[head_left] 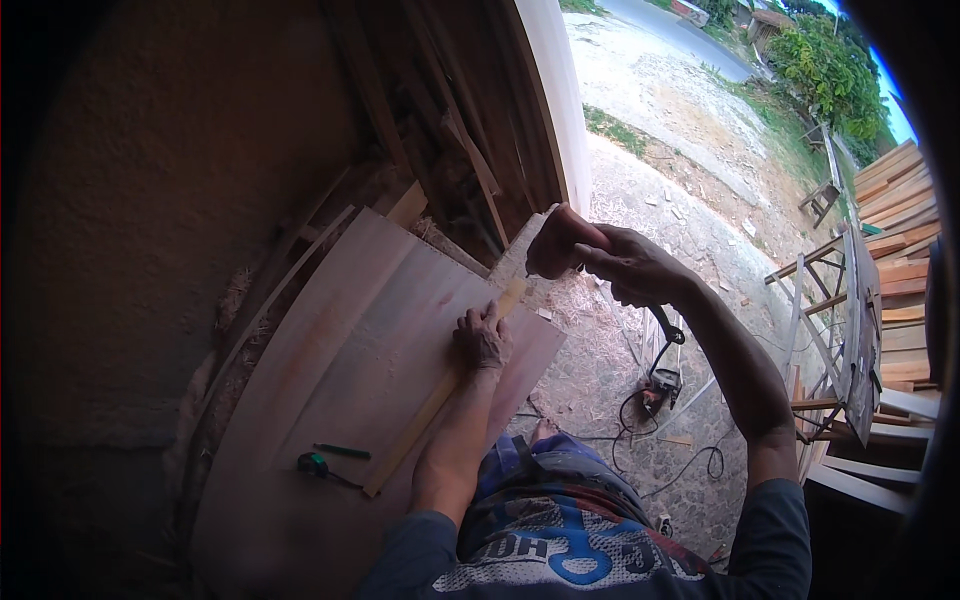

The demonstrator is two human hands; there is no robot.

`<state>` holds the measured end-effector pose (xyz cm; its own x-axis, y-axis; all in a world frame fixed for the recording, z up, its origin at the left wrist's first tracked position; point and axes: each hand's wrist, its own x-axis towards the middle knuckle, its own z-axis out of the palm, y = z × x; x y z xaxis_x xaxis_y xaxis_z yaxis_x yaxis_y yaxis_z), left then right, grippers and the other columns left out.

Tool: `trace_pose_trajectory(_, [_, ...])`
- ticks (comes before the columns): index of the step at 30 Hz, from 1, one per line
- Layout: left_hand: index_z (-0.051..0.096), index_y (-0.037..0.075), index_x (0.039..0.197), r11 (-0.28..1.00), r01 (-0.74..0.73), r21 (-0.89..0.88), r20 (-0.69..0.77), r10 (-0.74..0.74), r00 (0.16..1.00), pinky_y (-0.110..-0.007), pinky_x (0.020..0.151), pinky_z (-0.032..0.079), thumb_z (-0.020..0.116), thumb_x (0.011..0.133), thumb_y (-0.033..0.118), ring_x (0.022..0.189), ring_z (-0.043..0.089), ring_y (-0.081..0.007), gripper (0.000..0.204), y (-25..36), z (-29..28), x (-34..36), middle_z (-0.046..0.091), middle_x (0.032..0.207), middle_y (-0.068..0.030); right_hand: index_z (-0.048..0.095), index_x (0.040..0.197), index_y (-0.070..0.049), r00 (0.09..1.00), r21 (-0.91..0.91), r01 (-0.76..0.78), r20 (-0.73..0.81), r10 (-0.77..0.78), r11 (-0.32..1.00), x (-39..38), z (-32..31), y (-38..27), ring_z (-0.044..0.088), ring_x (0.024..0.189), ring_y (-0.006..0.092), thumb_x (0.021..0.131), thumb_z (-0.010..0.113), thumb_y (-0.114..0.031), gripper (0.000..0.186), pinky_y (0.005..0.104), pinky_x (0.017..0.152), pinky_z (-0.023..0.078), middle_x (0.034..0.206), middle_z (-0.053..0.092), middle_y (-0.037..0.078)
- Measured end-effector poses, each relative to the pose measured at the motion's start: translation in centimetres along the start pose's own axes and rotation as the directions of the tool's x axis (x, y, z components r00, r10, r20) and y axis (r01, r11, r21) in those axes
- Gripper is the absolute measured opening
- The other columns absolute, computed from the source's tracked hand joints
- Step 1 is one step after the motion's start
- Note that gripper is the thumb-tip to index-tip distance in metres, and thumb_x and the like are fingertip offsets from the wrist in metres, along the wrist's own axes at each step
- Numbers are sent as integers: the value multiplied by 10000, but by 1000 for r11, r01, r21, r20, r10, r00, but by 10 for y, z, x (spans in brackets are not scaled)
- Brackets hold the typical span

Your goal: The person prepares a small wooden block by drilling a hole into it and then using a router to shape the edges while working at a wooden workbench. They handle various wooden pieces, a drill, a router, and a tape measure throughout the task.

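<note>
My right hand (640, 265) is closed round the grip of a reddish power drill (562, 242), whose cord hangs down below my wrist. The drill points downward, its tip close to the far end of a narrow wooden strip (415, 432); I cannot tell whether the two touch. With its fingers bent over that strip, my left hand (483, 338) presses it against a broad wooden board (345, 325). A black and green tape measure (312, 464) lies on the board's near left part, beside a dark green pencil-like stick (343, 451).
Another corded power tool (662, 385) rests on the shavings-strewn floor, its cable (712, 465) looped nearby. Planks (440, 110) lean behind the board. A wooden stand (835, 330) and stacked boards (902, 215) are on the right. Past the opening lies a road (680, 35).
</note>
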<state>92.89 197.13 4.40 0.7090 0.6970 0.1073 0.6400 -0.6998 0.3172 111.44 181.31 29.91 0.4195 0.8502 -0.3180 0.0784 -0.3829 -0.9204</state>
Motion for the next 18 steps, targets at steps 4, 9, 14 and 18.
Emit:
trace_pose_trajectory(4, [683, 182, 1250, 1000, -23, 8, -43, 24, 999, -443, 861, 499, 624, 885, 335, 1022, 572, -297, 400, -2, 5, -1, 585, 1129, -74, 566, 1252, -48, 999, 18, -9, 50, 8, 1000, 7, 6, -4, 447, 497, 27, 1005, 589, -389, 422, 217, 423, 382, 805, 558, -11])
trace_pose_trajectory(9, [677, 195, 1217, 999, -46, -5, -117, 45, 992, -474, 794, 481, 653, 850, 326, 989, 563, -291, 390, -8, 21, 0, 575, 1114, -50, 549, 1273, -61, 995, -30, 7, 95, -4, 1000, 10, 9, -8, 435, 484, 24, 1007, 582, -400, 432, 215, 413, 367, 748, 525, -28])
trace_pose_trajectory(14, [676, 186, 1227, 999, -43, 9, -92, 43, 995, -464, 804, 490, 640, 863, 343, 993, 566, -292, 398, -7, 18, 0, 576, 1113, -57, 528, 1301, -74, 995, -22, -15, 98, 17, 1000, 15, 12, -4, 421, 461, 25, 1008, 577, -415, 453, 217, 395, 346, 710, 482, -39])
trace_pose_trajectory(18, [671, 178, 1265, 999, -33, 28, -30, 34, 999, -451, 847, 498, 601, 900, 371, 1024, 567, -293, 418, -4, 10, 0, 579, 1125, -69, 523, 1312, -80, 996, -24, -22, 89, 24, 999, 16, 14, -2, 412, 458, 26, 1005, 581, -421, 462, 218, 393, 341, 708, 476, -41])
